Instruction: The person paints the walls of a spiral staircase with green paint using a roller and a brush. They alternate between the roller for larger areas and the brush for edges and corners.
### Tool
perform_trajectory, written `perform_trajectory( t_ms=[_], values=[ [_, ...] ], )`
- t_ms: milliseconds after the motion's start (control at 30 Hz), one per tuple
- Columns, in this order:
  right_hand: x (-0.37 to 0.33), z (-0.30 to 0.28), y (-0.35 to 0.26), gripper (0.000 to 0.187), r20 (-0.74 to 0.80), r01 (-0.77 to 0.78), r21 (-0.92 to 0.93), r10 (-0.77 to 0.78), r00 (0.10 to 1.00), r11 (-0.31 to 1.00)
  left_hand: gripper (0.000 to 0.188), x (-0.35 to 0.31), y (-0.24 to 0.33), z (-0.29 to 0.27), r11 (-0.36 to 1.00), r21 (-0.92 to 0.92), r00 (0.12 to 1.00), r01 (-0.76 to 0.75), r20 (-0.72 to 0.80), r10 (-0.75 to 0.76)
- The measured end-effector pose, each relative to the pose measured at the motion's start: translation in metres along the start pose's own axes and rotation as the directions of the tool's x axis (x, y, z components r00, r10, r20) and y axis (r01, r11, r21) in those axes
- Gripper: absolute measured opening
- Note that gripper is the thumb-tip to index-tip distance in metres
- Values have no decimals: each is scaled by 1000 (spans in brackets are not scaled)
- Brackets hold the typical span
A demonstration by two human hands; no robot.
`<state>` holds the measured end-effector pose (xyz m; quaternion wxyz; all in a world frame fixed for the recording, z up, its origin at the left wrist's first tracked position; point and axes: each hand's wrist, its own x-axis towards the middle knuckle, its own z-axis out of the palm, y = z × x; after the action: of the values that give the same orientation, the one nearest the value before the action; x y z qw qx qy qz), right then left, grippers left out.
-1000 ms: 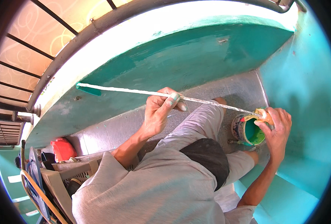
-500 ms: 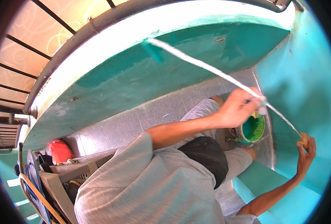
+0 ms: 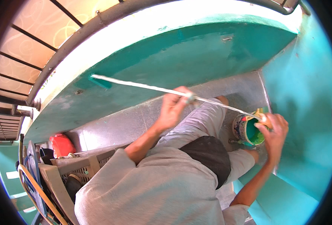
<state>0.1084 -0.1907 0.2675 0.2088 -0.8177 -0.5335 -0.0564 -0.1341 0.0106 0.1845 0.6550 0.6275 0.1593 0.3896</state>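
Note:
A long white pole (image 3: 147,86) runs from lower right to upper left, with a teal-coated paint roller head (image 3: 100,81) at its far end against the green wall (image 3: 136,82). My left hand (image 3: 174,107) is closed around the middle of the pole. My right hand (image 3: 274,129) grips the pole's near end, where a yellow-orange piece shows between the fingers. Beneath and beside that hand stands a patterned paint bucket (image 3: 238,127); green paint coats its inside. A yellow object (image 3: 260,111) at the bucket's rim is partly hidden.
A dark metal railing (image 3: 98,20) curves above the wall's white ledge (image 3: 70,62). A turquoise wall (image 3: 301,112) stands at right. At lower left are a brown crate (image 3: 55,183), a red bag (image 3: 62,145) and a chair-like frame (image 3: 33,187). Grey tiles (image 3: 109,129) cover the floor.
The roller head has moved left and down along the wall. Both hands have shifted left with the pole, and my right hand is now beside the bucket.

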Motion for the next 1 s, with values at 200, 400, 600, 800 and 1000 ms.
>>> perform_trajectory(
  t_ms=[200, 400, 600, 800, 1000],
  values=[
    [-60, -90, 106, 37, -108, -330, 9, 329, 938, 944, 13, 68, -23, 135, 974, -213, 935, -82, 323, 150],
    [-67, -122, 131, 36, -51, -470, 108, 477, 878, 876, 13, 92, -26, 177, 969, -230, 911, -88, 376, 172],
    [-27, -28, 70, 40, 28, -164, -125, 169, 985, 979, 16, 29, -23, 72, 998, -59, 988, 11, 152, -2],
    [-31, -35, 80, 38, 76, -258, -39, 260, 963, 965, 18, 41, -27, 90, 994, -56, 965, 99, 251, -82],
    [-82, -121, 158, 34, -67, -498, 123, 508, 859, 858, 18, 109, -39, 226, 955, -295, 916, 36, 391, 86]
  ],
)
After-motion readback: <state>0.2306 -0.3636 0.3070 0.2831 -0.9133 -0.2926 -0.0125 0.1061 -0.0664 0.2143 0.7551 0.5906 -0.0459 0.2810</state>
